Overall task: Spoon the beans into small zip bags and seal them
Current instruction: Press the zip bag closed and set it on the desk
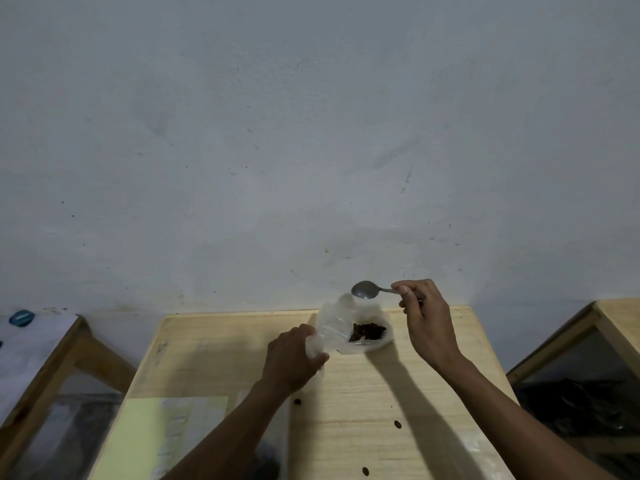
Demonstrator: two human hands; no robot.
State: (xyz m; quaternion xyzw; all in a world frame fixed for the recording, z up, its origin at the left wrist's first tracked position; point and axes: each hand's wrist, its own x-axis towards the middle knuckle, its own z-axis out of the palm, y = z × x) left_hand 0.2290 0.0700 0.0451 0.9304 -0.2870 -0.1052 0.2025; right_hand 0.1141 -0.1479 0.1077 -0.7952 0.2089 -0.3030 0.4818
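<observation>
My left hand (294, 358) grips a small clear zip bag (330, 327) and holds it tilted up over the wooden table (398, 393), its mouth toward the far side. My right hand (424, 317) pinches the handle of a metal spoon (365, 290), whose bowl hangs just above the bag's upper end and looks empty. Right of the bag, a clear container (375, 344) on the table holds a pile of dark beans (369, 331).
A pale yellow sheet (152, 438) with clear bags on it lies on the table's near left. Two loose beans (297, 401) lie on the wood. Wooden tables stand at the left (45, 368) and right (616, 320). A blue object (21, 318) sits far left. A grey wall rises behind.
</observation>
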